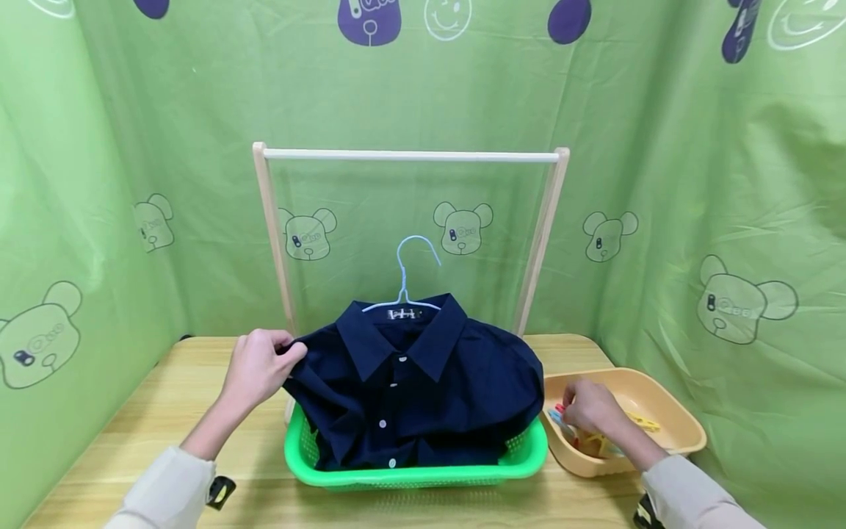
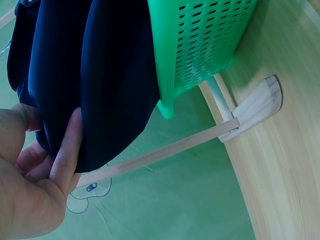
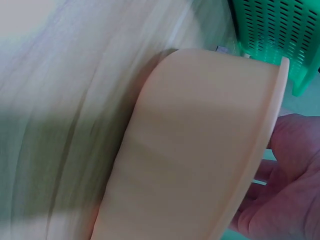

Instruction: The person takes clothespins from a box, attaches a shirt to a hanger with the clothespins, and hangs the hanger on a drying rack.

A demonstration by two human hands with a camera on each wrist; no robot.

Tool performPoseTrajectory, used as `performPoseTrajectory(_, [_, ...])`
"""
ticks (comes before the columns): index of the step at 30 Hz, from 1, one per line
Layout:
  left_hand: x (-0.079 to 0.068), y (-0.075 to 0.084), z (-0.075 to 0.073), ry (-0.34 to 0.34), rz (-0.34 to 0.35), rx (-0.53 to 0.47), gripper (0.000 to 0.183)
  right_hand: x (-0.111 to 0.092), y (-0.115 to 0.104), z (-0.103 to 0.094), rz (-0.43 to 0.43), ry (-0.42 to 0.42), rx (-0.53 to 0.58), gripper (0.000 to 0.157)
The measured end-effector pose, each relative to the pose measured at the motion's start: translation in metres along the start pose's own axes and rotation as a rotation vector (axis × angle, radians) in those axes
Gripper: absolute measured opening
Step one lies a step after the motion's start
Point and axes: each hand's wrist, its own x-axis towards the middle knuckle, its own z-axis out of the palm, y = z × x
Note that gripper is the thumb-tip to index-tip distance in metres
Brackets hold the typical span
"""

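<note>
A dark navy button-up shirt [image 1: 476, 375] with a collar and white buttons is on a light-blue wire hanger [image 1: 404, 283]. Its lower part sits in a green perforated basket [image 1: 396, 477]. My left hand [image 1: 261, 364] pinches the shirt's shoulder edge between thumb and fingers; folds of the dark cloth hang by those fingers in the left wrist view. My right hand [image 1: 595, 410] reaches down into an orange-tan basin [image 1: 684, 433], fingers bent among colored clothespins [image 1: 557, 417]. The basin wall hides its fingertips in the right wrist view, so I cannot tell whether it grips one.
Behind the basket stands a small rack with wooden posts [image 1: 543, 235] and a white crossbar [image 1: 410, 155]. A yellow clothespin [image 1: 644, 422] lies farther right in the basin. Green printed curtains [image 1: 198, 110] surround the light wooden table [image 1: 251, 485] at the back and sides.
</note>
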Motion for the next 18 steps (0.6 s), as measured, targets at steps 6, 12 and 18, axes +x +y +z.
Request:
performPoseTrajectory(6, [0.0007,0.0000,0.0000,-0.005,-0.014,0.000,0.034,-0.0004,0.0009,0.0027,0.015,-0.024,0.004,0.009])
performPoseTrajectory(12, [0.0010,-0.0004,-0.0001,-0.004,-0.012,0.001,0.035,-0.0030,0.0000,0.0048,0.056,-0.062,0.032,0.012])
performPoseTrajectory(18, [0.0004,-0.0005,0.0000,-0.001,-0.003,0.003,0.037,-0.0027,0.0006,0.0059,0.060,-0.060,0.017,0.015])
